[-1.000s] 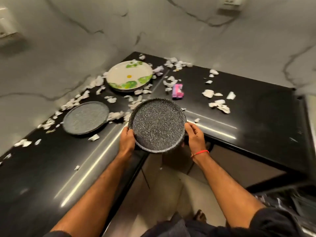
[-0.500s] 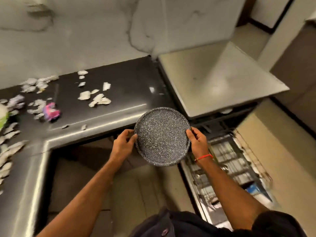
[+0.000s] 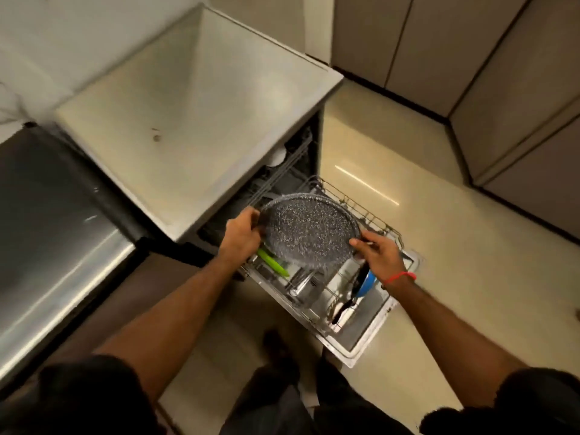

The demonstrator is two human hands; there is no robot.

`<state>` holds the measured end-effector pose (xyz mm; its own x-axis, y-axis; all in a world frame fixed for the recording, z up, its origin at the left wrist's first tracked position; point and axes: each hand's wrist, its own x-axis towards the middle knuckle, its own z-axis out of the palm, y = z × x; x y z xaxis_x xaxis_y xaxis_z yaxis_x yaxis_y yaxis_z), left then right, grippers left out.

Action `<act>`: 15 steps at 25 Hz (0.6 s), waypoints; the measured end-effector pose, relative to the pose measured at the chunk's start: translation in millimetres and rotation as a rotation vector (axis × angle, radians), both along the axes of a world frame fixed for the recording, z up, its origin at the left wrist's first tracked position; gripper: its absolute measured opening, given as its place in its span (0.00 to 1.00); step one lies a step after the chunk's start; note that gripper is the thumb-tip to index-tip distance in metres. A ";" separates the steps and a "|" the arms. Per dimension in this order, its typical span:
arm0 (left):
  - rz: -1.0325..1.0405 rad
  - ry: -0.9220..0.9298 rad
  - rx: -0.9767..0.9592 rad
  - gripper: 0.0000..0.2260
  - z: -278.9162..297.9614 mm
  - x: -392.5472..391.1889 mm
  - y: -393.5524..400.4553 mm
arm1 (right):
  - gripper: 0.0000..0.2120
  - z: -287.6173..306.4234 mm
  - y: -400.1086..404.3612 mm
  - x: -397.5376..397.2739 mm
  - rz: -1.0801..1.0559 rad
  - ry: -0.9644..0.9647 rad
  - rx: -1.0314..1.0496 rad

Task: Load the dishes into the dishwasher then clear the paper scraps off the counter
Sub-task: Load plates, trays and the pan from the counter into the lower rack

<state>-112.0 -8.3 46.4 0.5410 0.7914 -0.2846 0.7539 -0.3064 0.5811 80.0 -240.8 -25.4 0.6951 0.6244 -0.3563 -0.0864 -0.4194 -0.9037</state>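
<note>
Gripping the speckled plate (image 3: 306, 233) by opposite rims, left hand (image 3: 241, 235) and right hand (image 3: 378, 255) fingers clamped on it, I hold it level above the dishwasher rack (image 3: 376, 215) to aim for a free slot

I see a pale tiled floor (image 3: 439, 233) with a streak of light on it, tall beige cabinet doors (image 3: 489, 58) at upper right, a marbled white wall (image 3: 62, 36) at upper left
</note>
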 end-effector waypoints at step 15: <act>-0.211 0.066 0.173 0.12 -405.6 209.4 162.0 | 0.11 -342.8 119.5 86.9 -0.136 -0.209 -0.211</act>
<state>97.4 153.8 -359.2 0.6836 0.7034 -0.1947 0.6974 -0.5509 0.4585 166.8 -121.3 -368.2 0.8388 0.4486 -0.3085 0.0242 -0.5967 -0.8021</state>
